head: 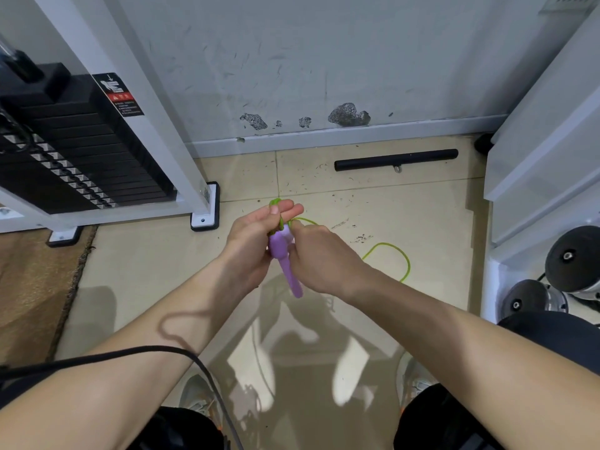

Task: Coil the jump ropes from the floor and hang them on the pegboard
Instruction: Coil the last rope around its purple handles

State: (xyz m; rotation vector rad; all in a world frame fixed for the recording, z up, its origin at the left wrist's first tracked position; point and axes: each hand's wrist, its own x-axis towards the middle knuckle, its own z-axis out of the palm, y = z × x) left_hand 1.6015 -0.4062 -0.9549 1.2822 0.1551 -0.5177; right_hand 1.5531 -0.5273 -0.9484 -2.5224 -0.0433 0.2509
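Our left hand (255, 237) grips the purple plastic jump-rope handle (285, 264); our right hand (319, 259) pinches its thin green cord (388, 244)

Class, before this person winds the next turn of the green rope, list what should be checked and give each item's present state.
1. Left hand grips the purple handle: ok.
2. Right hand pinches the green rope: ok.
3. Rope fully coiled: not ok, a loop lies on the floor.
4. Loose loop apart from the black bar: ok.
5. Pegboard within reach: cannot tell, not in view.
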